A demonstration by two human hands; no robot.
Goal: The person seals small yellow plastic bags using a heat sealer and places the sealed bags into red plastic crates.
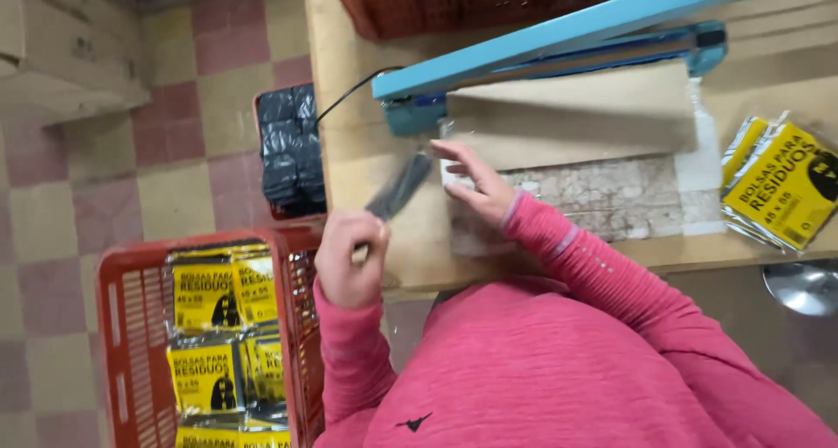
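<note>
Black folded bag pinched in my left hand, fingers closed on its lower end, above the table's front edge | right hand flat, fingers spread, pinning a clear sleeve, probably, beside the blue sealer | finished packs in red crate.

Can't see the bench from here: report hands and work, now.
Left hand gripping dark roll. Right hand flat on clear bag. Blue sealer arm raised. Nothing between.
</note>
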